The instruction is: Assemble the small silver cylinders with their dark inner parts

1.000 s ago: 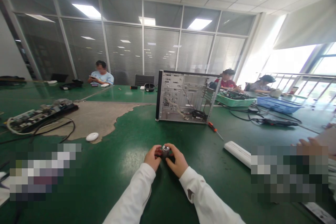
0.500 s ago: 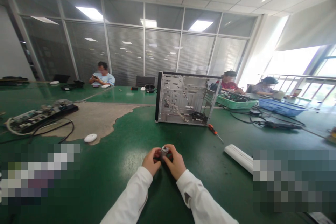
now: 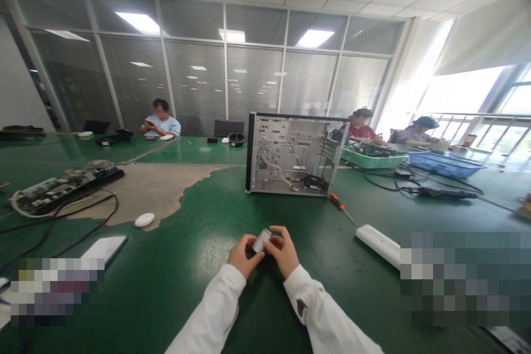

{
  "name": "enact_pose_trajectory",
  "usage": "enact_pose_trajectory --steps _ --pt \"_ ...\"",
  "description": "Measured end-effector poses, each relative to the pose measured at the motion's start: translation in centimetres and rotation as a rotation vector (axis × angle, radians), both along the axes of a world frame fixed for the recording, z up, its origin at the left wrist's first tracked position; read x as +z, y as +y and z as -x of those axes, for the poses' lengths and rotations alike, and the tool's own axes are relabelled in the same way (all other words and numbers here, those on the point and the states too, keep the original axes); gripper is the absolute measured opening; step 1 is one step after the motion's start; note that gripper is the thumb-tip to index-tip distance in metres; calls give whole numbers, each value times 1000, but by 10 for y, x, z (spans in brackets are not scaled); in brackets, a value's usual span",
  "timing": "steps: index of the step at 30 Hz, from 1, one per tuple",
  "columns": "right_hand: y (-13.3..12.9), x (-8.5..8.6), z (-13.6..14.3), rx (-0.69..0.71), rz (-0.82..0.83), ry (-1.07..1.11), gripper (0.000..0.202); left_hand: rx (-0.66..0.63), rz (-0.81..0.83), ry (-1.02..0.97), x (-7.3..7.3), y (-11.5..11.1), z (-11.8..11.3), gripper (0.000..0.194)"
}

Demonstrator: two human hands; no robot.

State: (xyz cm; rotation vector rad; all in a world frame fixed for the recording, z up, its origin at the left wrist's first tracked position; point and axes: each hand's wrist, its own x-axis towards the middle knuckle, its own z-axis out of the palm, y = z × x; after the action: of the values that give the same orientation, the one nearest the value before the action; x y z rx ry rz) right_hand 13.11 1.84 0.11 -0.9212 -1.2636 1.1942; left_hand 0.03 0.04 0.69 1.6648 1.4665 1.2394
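Note:
A small electric motor [image 3: 262, 241], a silver cylinder, is held just above the green tabletop between my two hands. My left hand [image 3: 243, 257] grips its lower left end with fingers and thumb closed. From the other side, my right hand [image 3: 287, 253] has its thumb and fingers around the upper right end. The motor lies tilted, its side facing me. Beyond my hands stands an open computer case [image 3: 286, 155], with cables and a dark part inside. An orange-handled screwdriver [image 3: 341, 207] lies at its right foot.
A white bar-shaped object [image 3: 377, 243] lies to the right. Farther back are a green basket [image 3: 373, 163], a blue basket [image 3: 446, 165] and black cables. At left are a circuit assembly [image 3: 68, 185] and a round white object [image 3: 145, 219]. Several people sit around the table.
The motor has turned from nearly upright to tilted, showing its side. Both my hands have shifted slightly right with it and changed their finger positions.

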Motion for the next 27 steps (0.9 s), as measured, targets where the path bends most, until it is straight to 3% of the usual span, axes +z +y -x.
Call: enact_pose_trajectory --steps 10,17,27 --pt "3 -2 1 10 168 245 41 -27 21 -199 -15 9 5 37" --pt "4 0 -3 -12 253 331 36 37 45 -285 -13 11 6 38" --pt "5 0 -10 58 334 380 24 68 138 -339 -11 13 7 35"
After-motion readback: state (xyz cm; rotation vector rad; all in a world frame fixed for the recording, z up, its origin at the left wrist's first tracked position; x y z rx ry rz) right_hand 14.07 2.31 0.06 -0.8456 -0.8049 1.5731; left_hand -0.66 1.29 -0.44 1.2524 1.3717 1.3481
